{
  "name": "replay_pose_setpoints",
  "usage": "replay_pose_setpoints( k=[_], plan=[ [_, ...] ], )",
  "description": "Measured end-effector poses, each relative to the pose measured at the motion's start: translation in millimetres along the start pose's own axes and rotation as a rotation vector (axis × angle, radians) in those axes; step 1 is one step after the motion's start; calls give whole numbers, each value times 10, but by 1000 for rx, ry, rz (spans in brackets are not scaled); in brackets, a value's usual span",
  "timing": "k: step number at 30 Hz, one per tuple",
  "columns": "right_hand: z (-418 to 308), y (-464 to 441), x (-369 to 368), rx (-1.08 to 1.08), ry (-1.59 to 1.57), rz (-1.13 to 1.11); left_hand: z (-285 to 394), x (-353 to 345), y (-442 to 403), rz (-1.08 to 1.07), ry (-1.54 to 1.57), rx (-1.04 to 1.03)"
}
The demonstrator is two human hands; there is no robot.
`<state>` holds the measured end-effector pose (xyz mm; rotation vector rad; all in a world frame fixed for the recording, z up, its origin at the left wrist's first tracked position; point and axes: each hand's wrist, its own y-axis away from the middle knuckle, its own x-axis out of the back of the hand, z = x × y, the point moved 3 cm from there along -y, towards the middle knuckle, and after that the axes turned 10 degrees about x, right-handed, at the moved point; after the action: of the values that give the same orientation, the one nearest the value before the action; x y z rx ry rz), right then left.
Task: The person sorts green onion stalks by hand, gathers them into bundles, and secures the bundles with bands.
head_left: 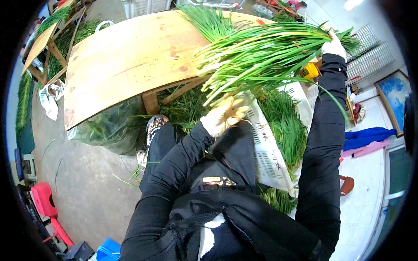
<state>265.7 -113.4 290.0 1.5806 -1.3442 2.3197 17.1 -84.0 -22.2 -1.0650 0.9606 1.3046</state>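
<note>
My right hand (334, 45), in a white glove, is closed around the leafy end of a large bunch of garlic chives (270, 52). The bunch is held up over the right end of a wooden table (117, 56), its pale stem ends pointing left and down. My left hand (224, 116), in a yellowish-white glove, is below those stem ends and apart from the bunch. Its fingers are loosely curled and apart, with nothing clearly seen in them. Another pile of chives (211, 24) lies on the table behind the held bunch.
A white plastic crate (267, 150) full of chives stands beside my right leg. Under the table is a clear bag (113, 130) of greens. A red plastic stool (43, 200) is at lower left. Metal racks (370, 52) and a framed picture (394, 98) are at right.
</note>
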Motion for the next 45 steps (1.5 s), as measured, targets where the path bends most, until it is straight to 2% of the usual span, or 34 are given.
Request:
replay_pose_setpoints(
  k=[2,4,6,8,9,10,11,12,13,14,16,18,19,20,21,22,23,24,26,28,30,31,32,34,35,36,38,39,40,42,44,45],
  plan=[
    [11,-9,-10,-16,-47,-3,-57,-40,11,-32,-48,-70],
    [48,-46,-31,-119,-192,-102,-35,115,165,382,-647,-63],
    [6,-15,57,-112,-299,-52,-77,576,432,614,-751,20],
    [-19,45,146,-11,-441,69,-40,1035,760,949,-764,171],
    [-35,-20,144,-3,-442,70,25,1095,779,926,-896,-166],
    [8,-87,88,-197,-917,110,56,1133,813,887,-1011,-504],
    [32,-147,3,-402,-1387,141,205,620,854,893,-877,-608],
    [45,-184,-89,-624,-1851,167,316,310,858,847,-984,-778],
    [130,-223,-169,-554,-1787,167,386,112,792,795,-1002,-949],
    [-16,-85,-98,-483,-1754,147,463,-54,776,856,-1121,-1038],
    [-25,-56,-76,-543,-1769,113,662,-288,748,961,-1366,-1059],
    [-90,-20,-19,-526,-1766,166,692,-356,709,1117,-1644,-958],
    [-87,-22,6,-444,-1728,186,686,-436,753,1106,-1690,-1070],
    [-85,-28,22,-363,-1687,204,716,-529,804,1105,-1688,-1070],
    [-50,-45,-3,-378,-1781,107,750,-550,812,1048,-1584,-689],
    [-21,-60,-24,-378,-1780,103,727,-511,807,974,-1451,-326],
    [-82,-33,15,-422,-1802,103,723,-456,797,1027,-1509,-248],
    [-121,-21,35,-465,-1825,101,735,-519,808,1165,-1837,-120],
    [-132,-44,22,-421,-1838,47,780,-518,770,1251,-2145,-318],
    [-266,26,93,-435,-1821,57,795,-554,767,1237,-2168,-299],
    [-220,7,88,-416,-1796,132,760,-498,752,1084,-2218,-565],
    [-143,-16,73,-381,-1827,55,734,-488,760,1123,-2247,-701],
    [-135,-16,75,-345,-1855,-22,699,-423,737,1125,-2246,-701],
    [-117,-41,76,-343,-1834,1,669,-289,728,901,-1480,-873],
    [-107,-64,62,-347,-1826,7,655,-363,715,738,-963,-639],
    [-96,-86,50,-351,-1817,15,646,-370,725,738,-964,-639],
    [-101,-86,52,-352,-1808,23,600,-328,709,696,-866,-380],
    [-138,-63,48,-360,-1828,-13,713,-339,710,781,-1497,-323],
    [-158,-42,39,-368,-1847,-49,698,-368,705,780,-1497,-324],
    [-194,-33,23,-340,-1904,-92,674,-627,772,1011,-2190,-1006],
    [-225,13,45,-293,-1775,18,687,-413,687,841,-1741,-681],
    [-112,-78,-72,-291,-1866,-28,692,-395,665,704,-1615,-745]
  ],
)
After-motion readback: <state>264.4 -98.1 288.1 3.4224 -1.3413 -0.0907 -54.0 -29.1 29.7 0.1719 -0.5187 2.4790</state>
